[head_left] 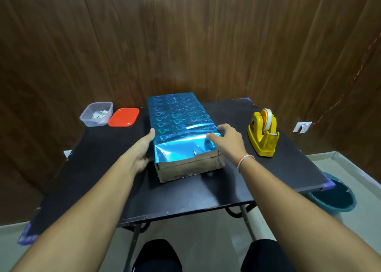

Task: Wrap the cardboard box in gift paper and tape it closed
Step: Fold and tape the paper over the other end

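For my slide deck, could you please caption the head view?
Both hands steady a cardboard box partly wrapped in blue gift paper.

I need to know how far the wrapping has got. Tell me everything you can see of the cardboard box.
The cardboard box lies flat, lengthwise, mid-table. Shiny blue gift paper with a heart pattern covers its top; the near end is still bare brown cardboard, with a paper flap folded partway down over it. The left hand rests against its left side; the right hand presses on the near right top corner.
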